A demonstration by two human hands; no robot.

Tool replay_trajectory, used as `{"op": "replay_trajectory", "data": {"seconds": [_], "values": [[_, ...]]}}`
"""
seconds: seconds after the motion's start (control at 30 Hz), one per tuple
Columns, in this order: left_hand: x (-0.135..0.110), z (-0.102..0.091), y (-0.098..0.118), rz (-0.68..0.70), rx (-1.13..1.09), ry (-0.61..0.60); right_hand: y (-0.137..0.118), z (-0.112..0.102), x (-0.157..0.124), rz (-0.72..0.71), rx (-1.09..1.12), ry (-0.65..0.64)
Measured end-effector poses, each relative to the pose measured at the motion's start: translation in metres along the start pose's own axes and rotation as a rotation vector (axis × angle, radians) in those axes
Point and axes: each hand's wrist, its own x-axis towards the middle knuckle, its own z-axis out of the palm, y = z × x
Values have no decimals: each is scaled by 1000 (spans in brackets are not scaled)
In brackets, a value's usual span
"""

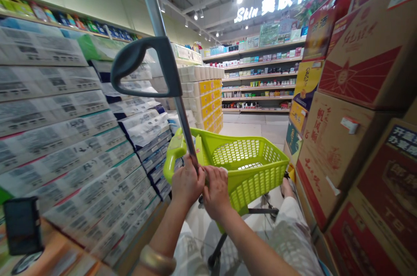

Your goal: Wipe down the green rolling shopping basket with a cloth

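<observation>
A metal pole (186, 126) with a dark grey loop handle (172, 67) rises at a slant past the top of the view. My left hand (187, 182) is closed around its lower part. Close beside it, my right hand (216, 189) has its fingers curled at the near side of a lime green shopping cart (257, 180). What those right fingers hold is hidden, and a small white bit shows at their tips. The cart's basket has slotted walls, and its green push handle (171, 161) lies just left of the pole.
Stacked wrapped paper packs (74, 137) line the left side. Cardboard cartons (339, 137) rise close on the right. A dark phone-like device (22, 226) is at lower left. Shelves of small goods (260, 74) stand across the pale floor, beyond yellow-and-white packs (208, 104).
</observation>
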Motion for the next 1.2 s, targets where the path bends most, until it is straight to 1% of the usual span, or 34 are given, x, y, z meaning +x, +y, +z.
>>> {"op": "replay_trajectory", "data": {"seconds": [0.07,0.17,0.27,0.33,0.4,0.43,0.53,0.6,0.63,0.73,0.83,0.9,0.97,1.03,1.13,1.2], "values": [[-1,0,-1,-3,4,3,-2,-3,1,-53,3,-47],[-2,-2,-4,-12,-6,-6,17,-15,-2,-62,-31,-89],[-4,-3,-4,-28,-25,-16,39,-24,-5,52,-97,-28],[-5,-4,-2,-39,-19,-6,43,-23,-7,122,-120,23],[-6,-4,0,-42,-6,8,33,-18,-8,140,-95,46],[-6,-3,0,-40,-1,12,25,-14,-8,126,-67,42],[-7,-2,0,-23,-7,9,-1,-4,-7,36,16,1],[-7,-2,-1,-21,-14,6,-8,-4,-5,-11,34,-34],[-7,-2,-3,-23,-16,4,-6,-6,-5,-26,31,-51],[-7,-5,-7,-31,-31,-16,14,-17,-7,-25,-22,-69],[-7,-10,-13,-54,-51,-45,39,-27,-11,56,-104,-32],[-7,-13,-16,-88,-46,-46,45,-28,-13,93,-133,-29],[-8,-14,-20,-129,-28,-29,37,-23,-14,116,-135,-23],[-9,-15,-24,-160,-5,-8,18,-13,-13,108,-105,-31],[-11,-15,-33,-183,8,-2,-15,4,-10,14,-27,-95],[-13,-16,-41,-174,-25,-1,-26,9,-9,-42,1,-133]]}}
